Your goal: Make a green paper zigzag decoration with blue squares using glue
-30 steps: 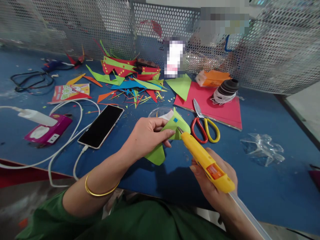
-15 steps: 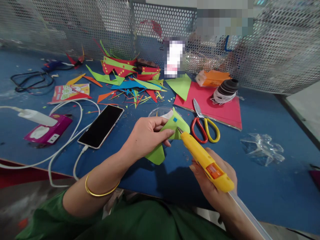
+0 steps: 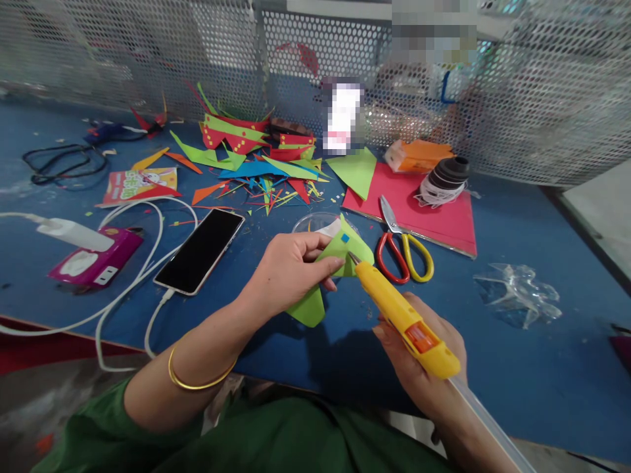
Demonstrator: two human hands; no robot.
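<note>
Between the thumb and fingers of my left hand [image 3: 290,266] is a cut piece of light green paper [image 3: 308,307] with a small blue square [image 3: 345,238] on it. My right hand [image 3: 428,348] grips a yellow hot glue gun [image 3: 401,315], and a clear glue stick [image 3: 488,420] trails from its back end. The glue gun's metal nozzle meets or nearly meets the green paper just below the blue square; I cannot tell whether they touch. Behind the paper lies a clear round dish [image 3: 303,222], partly hidden.
Scissors [image 3: 401,246] with red and yellow handles lie beside a red paper pad [image 3: 404,210]. A phone [image 3: 200,251] and white cables are at left, near a purple power socket [image 3: 116,256]. Coloured paper scraps [image 3: 269,171] spread behind. Crumpled clear plastic [image 3: 520,294] sits right.
Both hands, the green paper and the glue gun stay almost in place. The whole view shifts very slightly.
</note>
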